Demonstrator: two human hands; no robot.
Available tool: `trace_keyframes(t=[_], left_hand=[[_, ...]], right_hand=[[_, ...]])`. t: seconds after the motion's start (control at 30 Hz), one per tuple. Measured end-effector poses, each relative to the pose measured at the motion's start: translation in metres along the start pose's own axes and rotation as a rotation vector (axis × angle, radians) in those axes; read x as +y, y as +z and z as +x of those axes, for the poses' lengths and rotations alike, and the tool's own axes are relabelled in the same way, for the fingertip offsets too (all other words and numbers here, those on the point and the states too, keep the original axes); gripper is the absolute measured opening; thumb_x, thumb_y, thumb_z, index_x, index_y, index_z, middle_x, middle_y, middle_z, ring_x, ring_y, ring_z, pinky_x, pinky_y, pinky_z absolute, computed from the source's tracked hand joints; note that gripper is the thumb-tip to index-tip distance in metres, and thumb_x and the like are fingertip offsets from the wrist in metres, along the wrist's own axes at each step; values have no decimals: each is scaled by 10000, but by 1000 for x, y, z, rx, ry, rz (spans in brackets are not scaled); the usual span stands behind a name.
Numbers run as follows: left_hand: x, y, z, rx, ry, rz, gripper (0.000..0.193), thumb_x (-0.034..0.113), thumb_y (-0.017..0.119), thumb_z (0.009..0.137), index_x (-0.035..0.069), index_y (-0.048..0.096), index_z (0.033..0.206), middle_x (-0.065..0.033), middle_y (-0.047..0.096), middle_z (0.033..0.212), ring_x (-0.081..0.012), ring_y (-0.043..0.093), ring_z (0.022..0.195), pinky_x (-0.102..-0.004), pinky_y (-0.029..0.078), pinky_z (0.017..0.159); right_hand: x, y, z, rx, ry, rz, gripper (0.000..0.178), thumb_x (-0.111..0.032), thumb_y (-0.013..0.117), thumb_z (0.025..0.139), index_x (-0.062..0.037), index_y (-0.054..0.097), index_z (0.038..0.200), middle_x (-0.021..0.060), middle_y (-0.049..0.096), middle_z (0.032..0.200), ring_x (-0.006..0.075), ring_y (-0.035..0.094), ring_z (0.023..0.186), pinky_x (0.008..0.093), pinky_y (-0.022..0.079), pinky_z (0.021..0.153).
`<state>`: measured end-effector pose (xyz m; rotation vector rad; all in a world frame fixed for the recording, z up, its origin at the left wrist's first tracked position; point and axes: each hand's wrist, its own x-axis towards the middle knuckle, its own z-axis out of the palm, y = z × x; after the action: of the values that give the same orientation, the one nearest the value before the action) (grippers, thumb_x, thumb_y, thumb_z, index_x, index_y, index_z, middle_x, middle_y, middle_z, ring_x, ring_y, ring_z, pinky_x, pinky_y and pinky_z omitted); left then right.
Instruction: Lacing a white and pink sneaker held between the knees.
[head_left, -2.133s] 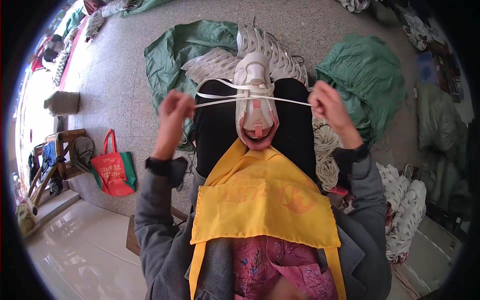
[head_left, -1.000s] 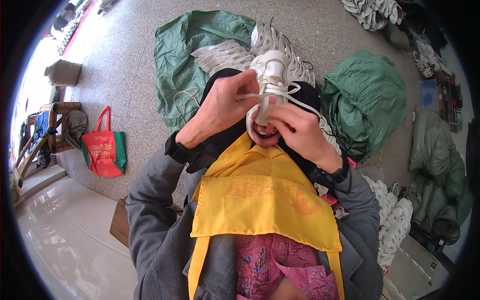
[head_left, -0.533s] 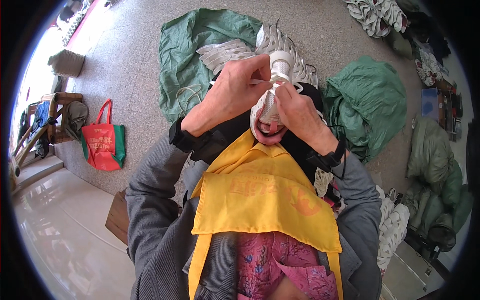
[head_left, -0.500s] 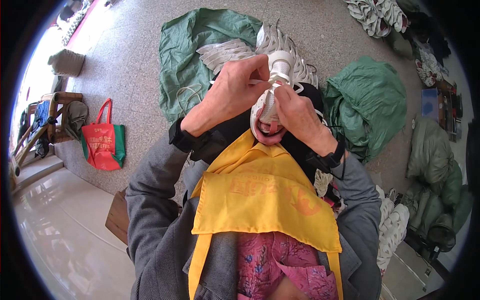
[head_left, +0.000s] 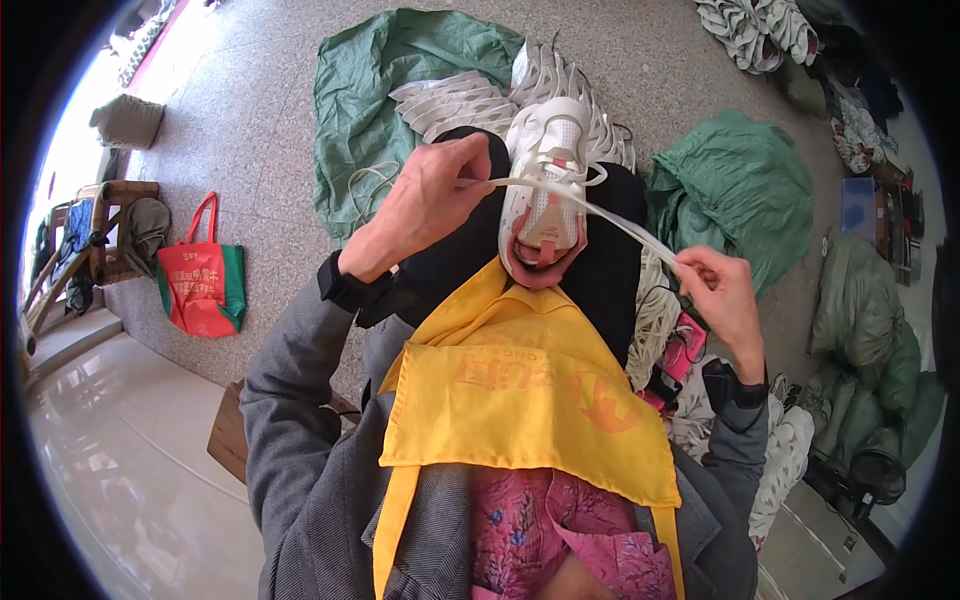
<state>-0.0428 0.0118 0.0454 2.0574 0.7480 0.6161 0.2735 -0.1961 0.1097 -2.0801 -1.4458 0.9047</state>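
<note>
A white sneaker (head_left: pixel 545 205) with pink lining rests between my knees, toe pointing away and heel opening toward me. A flat white shoelace (head_left: pixel 620 222) crosses over its tongue area. My left hand (head_left: pixel 440 190) pinches the lace left of the shoe, fingers closed. Out to the right, my right hand (head_left: pixel 722 295) is closed on the other stretch of the same lace, which runs taut between the hands. A small loop of lace stands out at the shoe's right side. My yellow apron (head_left: pixel 530 400) lies just under the heel.
Rows of white shoe pieces (head_left: pixel 455 105) lie beyond my knees on a green sheet (head_left: pixel 350 90). A green sack (head_left: pixel 735 200) sits at the right, with a bundle of white laces (head_left: pixel 655 315) beside my right thigh. A red and green bag (head_left: pixel 203 280) stands at the left.
Both hands were together over the shoe; now they are apart. The right hand has moved far out to the right and toward me, drawing the lace long. The left hand has shifted slightly left.
</note>
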Motion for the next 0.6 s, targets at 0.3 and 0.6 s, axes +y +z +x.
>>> trace_keyframes(t=[0.3,0.6], left_hand=[[-11,-3,-11,-257,-102,51,190,77,733,880,-11,565,879,-71,623,703,-178,609,638,-315,499,614],[-19,40,36,22,-17,-237,244,68,742,874,8,556,1019,-79,668,893,-160,685,755,-303,532,627]], right_hand=[[65,7,-28,97,69,-47,101,-57,642,949,38,645,915,11,576,648,46,533,588,238,425,540],[63,27,-18,75,76,10,105,-65,641,952,37,640,926,22,599,665,59,571,606,245,445,552]])
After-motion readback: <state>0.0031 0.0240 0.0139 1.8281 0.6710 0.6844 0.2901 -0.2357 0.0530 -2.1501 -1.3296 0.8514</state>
